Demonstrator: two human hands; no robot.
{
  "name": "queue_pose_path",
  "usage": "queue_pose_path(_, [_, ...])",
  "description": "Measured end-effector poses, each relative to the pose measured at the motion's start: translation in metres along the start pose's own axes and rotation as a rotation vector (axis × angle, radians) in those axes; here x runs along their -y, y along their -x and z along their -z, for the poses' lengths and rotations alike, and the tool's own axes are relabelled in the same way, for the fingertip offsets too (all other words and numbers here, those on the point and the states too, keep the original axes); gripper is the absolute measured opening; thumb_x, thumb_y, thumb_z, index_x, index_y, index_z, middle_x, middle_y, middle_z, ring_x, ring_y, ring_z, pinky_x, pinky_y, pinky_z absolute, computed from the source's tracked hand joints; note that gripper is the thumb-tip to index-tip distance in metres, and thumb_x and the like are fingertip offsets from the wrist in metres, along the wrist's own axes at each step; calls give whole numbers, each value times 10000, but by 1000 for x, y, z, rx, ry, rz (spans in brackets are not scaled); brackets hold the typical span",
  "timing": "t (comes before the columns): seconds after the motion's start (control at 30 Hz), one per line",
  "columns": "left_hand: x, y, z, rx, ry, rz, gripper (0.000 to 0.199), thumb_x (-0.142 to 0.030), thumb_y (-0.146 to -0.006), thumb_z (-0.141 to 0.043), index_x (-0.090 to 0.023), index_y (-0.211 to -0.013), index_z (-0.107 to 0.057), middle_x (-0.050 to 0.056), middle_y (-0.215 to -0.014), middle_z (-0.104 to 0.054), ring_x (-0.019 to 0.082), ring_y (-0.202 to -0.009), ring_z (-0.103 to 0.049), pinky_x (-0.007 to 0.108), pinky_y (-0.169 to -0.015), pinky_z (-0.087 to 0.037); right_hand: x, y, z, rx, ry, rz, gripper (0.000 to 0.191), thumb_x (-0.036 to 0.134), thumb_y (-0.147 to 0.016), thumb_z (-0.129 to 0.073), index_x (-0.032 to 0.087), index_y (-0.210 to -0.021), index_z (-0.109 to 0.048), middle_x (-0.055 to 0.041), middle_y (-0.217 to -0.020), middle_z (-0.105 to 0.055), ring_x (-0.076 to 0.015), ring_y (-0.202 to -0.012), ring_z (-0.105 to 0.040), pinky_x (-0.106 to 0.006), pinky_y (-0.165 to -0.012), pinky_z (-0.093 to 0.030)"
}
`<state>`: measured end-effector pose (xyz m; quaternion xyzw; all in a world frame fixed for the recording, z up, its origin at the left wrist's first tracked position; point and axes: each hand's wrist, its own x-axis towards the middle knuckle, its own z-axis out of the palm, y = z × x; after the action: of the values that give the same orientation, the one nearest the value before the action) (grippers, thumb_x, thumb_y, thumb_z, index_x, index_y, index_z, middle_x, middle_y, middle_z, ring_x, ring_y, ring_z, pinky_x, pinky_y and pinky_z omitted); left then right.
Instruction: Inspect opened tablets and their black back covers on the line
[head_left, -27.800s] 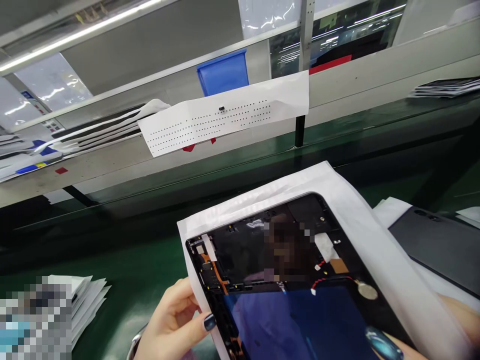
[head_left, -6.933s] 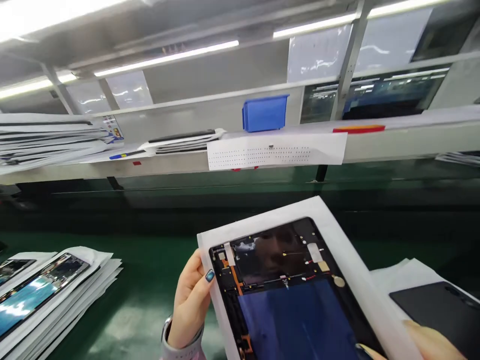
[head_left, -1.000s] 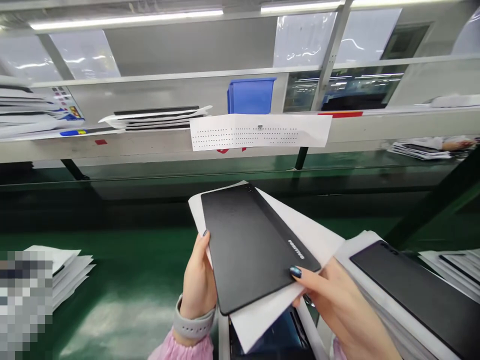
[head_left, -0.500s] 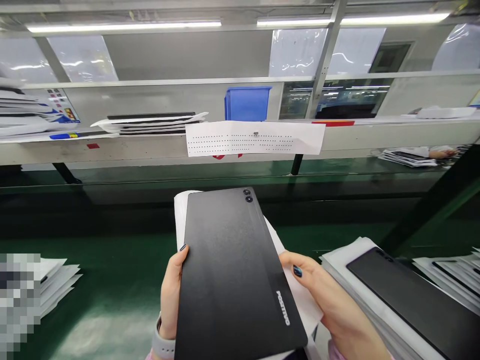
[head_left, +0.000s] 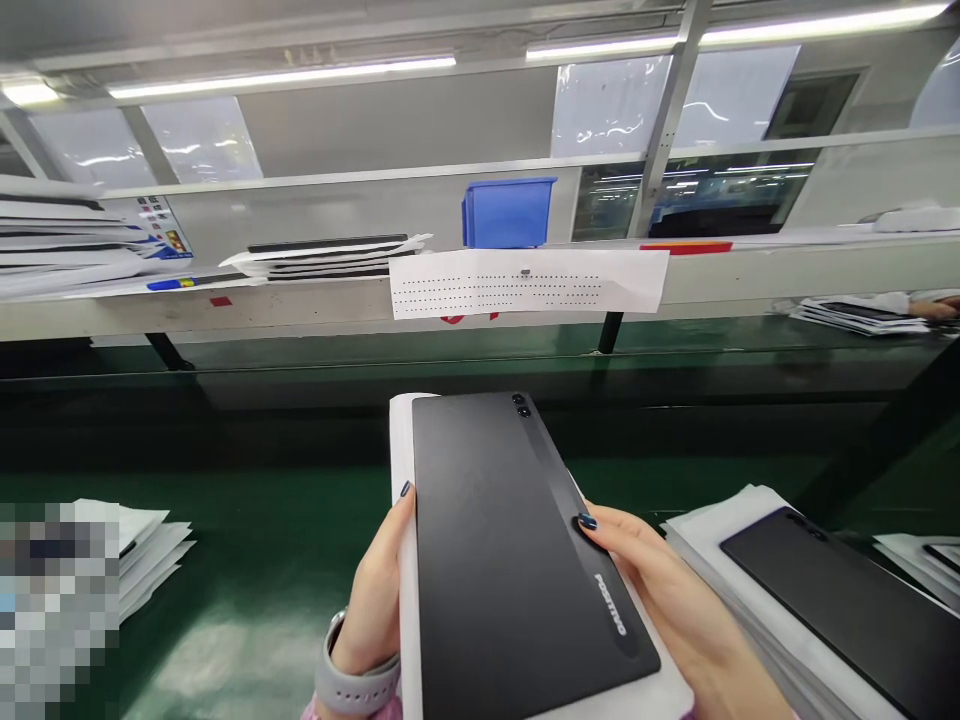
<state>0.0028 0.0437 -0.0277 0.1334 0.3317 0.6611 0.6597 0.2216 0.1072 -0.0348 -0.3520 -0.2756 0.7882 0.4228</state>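
Observation:
A black back panel (head_left: 502,540) with two camera rings and "POSITIVO" lettering lies on a white sheet or sleeve (head_left: 403,450), upper end tilted away from me. My left hand (head_left: 381,585) grips the left edge, its thumb on top at the panel's side. At the right edge my right hand (head_left: 652,570) holds on, thumb pressed on the panel's face. The fingers of both hands are hidden underneath. Just right of my right hand, another black panel (head_left: 840,600) rests on a stack of white sleeves (head_left: 720,510).
Green work surface (head_left: 262,560) below; white sleeves (head_left: 154,560) at left. A shelf ahead holds stacked panels (head_left: 330,258), a blue bin (head_left: 508,212) and a marker (head_left: 171,285); a printed paper strip (head_left: 525,285) hangs from its edge. Another person's hand (head_left: 934,308) shows far right.
The panel and the white piece below it now line up more closely. My right thumb has moved onto the panel's face. The view has shifted slightly left.

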Motion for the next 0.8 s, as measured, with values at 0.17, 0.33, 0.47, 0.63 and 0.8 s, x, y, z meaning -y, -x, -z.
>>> queue_pose_path(0.17, [-6, 1, -9, -144, -102, 10, 280, -270, -958, -577, -93, -902, -787, 93, -735, -778, 222, -650, -743, 284, -617, -623, -3, -3, -5, 14, 57, 14, 183, 294, -679, -923, 202, -779, -801, -20, -724, -782, -179, -627, -730, -231, -588, -606])
queue_pose_path(0.33, [-10, -6, -7, -178, -136, 80, 284, -255, -955, -563, -87, -869, -774, 99, -670, -755, 233, -586, -734, 297, -549, -622, -1, -10, -5, 96, 124, 44, 214, 374, -736, -879, 178, -767, -802, -23, -690, -769, -160, -595, -700, -211, -577, -553])
queue_pose_path(0.47, [-12, -10, -7, -153, -117, 128, 354, -293, -997, -493, -67, -1066, -756, 110, -696, -764, 266, -681, -765, 311, -589, -633, -1, -12, -3, 99, 158, 39, 258, 399, -731, -875, 160, -797, -807, -40, -741, -778, -166, -629, -699, -213, -569, -522])
queue_pose_path(0.63, [-13, -9, -8, -134, -130, 132, 368, -300, -1011, -471, -74, -1135, -734, 114, -700, -769, 266, -677, -768, 297, -566, -623, 0, -13, -2, 112, 171, 38, 290, 416, -715, -890, 147, -780, -801, -8, -615, -713, -119, -542, -633, -192, -540, -486])
queue_pose_path(0.8, [-13, -10, -10, -188, -126, 131, 292, -201, -974, -512, -49, -1044, -751, 111, -633, -748, 254, -621, -757, 263, -490, -592, 1, -16, -2, 116, 188, 65, 379, 489, -645, -916, 146, -680, -760, 4, -566, -665, -110, -504, -572, -198, -478, -428])
